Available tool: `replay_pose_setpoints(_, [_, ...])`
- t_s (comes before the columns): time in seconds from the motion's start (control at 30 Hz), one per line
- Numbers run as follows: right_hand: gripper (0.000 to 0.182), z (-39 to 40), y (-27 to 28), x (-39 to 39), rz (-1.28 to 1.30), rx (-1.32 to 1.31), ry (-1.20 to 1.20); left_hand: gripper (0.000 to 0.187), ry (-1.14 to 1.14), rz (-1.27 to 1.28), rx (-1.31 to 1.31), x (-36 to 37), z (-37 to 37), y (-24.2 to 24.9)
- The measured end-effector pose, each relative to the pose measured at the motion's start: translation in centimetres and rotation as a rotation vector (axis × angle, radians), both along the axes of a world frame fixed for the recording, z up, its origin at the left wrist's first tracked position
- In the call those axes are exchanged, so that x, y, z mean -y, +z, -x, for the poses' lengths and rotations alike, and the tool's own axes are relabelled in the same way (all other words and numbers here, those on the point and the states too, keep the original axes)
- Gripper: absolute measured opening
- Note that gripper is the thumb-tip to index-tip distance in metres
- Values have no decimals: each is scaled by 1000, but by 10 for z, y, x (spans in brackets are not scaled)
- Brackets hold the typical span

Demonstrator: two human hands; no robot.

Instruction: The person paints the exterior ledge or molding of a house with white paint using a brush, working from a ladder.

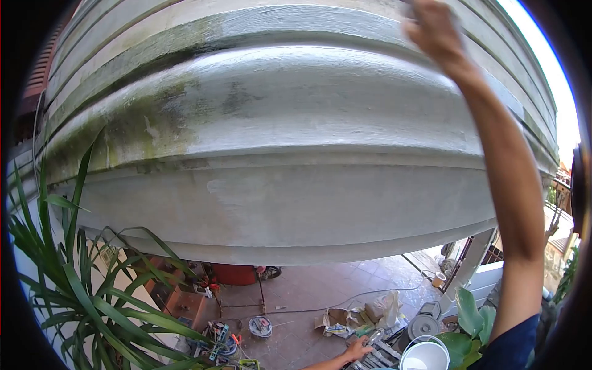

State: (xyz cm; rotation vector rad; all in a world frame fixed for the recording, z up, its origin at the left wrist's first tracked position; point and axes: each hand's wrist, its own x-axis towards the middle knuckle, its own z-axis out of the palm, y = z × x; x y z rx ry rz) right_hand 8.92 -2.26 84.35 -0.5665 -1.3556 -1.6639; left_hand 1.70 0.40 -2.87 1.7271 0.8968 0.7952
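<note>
My right hand is raised high against the ledged outer wall. It is closed and blurred by motion; what it grips is cut off by the top edge and too smeared to name. The wall's curved moulding looks pale grey and glossy in the middle, with green and black stains on its left part. Low in the view, my left hand is closed on the top of what looks like a metal ladder. A white bucket with a wire handle is just right of the ladder.
Long-leaved plant fronds reach up at the left. Broad green leaves stand by my right arm. On the tiled ground far below lie a tub, cardboard and bags, a cable and mixed tools.
</note>
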Motion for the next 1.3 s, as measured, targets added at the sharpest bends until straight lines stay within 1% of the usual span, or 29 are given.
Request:
replay_pose_setpoints(0.03, [7, 85, -22, 32, 152, -56, 300, 55, -14, 12, -4, 3, 4, 8])
replay_pose_setpoints(0.07, [13, 131, -29, 48, 243, -24, 319, 56, 7, -1, 3, 1, 4, 7])
replay_pose_setpoints(0.1, [7, 169, -32, 49, 150, 61, 387, 57, 25, -11, 8, -2, -1, -9])
replay_pose_setpoints(0.13, [14, 210, -29, 44, 276, 14, 381, 58, 39, -22, 14, -8, -8, -27])
replay_pose_setpoints(0.2, [16, 259, -30, 56, 246, 57, 625, 61, 54, -47, 58, -14, -16, -50])
replay_pose_setpoints(0.27, [16, 289, -27, 51, 245, 59, 816, 61, 31, -13, 65, -8, -15, -37])
replay_pose_setpoints(0.37, [20, 254, -16, 33, 339, -52, 887, 61, 6, 21, 63, -5, -9, -25])
replay_pose_setpoints(0.4, [18, 229, -11, 25, 376, -163, 673, 61, -3, 32, 66, -6, -5, -25])
replay_pose_setpoints(0.43, [18, 187, -17, 9, 538, -96, 1125, 61, -9, 42, 70, -5, -4, -24])
replay_pose_setpoints(0.47, [5, 133, -29, 25, 339, -81, 1181, 61, -16, 50, 77, -8, -2, -22])
replay_pose_setpoints(0.5, [13, 88, -26, 9, 249, -49, 1147, 59, -4, 25, 20, -12, -4, -29])
replay_pose_setpoints(0.53, [12, 44, -36, 12, 507, -137, 1238, 59, -20, 57, 3, -10, -3, -23])
replay_pose_setpoints(0.57, [17, -20, -34, -18, 449, -29, 1046, 59, -35, 92, -19, 2, 6, 12])
replay_pose_setpoints(0.6, [24, -60, -46, -8, 452, -109, 992, 59, -48, 125, -43, 9, 13, 33])
replay_pose_setpoints(0.63, [22, -101, -53, -4, 382, -246, 945, 59, -55, 136, -64, 10, 14, 31])
replay_pose_setpoints(0.67, [22, -140, -59, 0, 349, -392, 764, 60, -59, 150, -82, 12, 14, 26])
replay_pose_setpoints(0.7, [24, -197, -55, -6, 244, -517, 413, 60, -61, 152, -89, 8, 12, 29])
replay_pose_setpoints(0.73, [26, -215, -60, 7, 161, -644, 57, 60, -44, 108, -73, 7, 11, 31])
replay_pose_setpoints(0.8, [26, -255, -58, -3, 79, -647, -107, 58, 4, 20, -33, 14, 11, 36])
replay_pose_setpoints(0.83, [23, -238, -55, -8, 94, -607, -72, 55, 46, -83, 31, -6, -9, -25])
replay_pose_setpoints(0.9, [15, -168, -52, -14, 76, -433, -10, 54, -3, -6, 67, 5, 0, -3])
replay_pose_setpoints(0.97, [7, -49, -52, -5, 0, -190, 77, 53, -53, 52, 60, 8, 11, 28])
replay_pose_setpoints(1.0, [18, 10, -57, 9, -8, -121, 125, 54, -77, 74, 41, 7, 14, 38])
replay_pose_setpoints(1.07, [12, 91, -48, 11, -200, 116, 133, 54, -74, 97, 11, 13, 18, 35])
replay_pose_setpoints(1.1, [10, 145, -57, 47, 107, 127, 539, 55, -52, 91, 3, 14, 16, 31])
replay_pose_setpoints(1.17, [7, 200, -53, 53, 196, 287, 825, 56, -7, 72, -13, 10, 7, 13])
replay_pose_setpoints(1.2, [10, 219, -53, 60, 147, 447, 930, 57, 16, 55, -20, 3, 2, 6])
replay_pose_setpoints(1.27, [17, 246, -49, 58, 249, 604, 1007, 58, 56, 34, -39, -2, -4, -4])
replay_pose_setpoints(1.3, [16, 246, -43, 51, 340, 572, 858, 59, 34, 26, -32, 0, -2, 2])
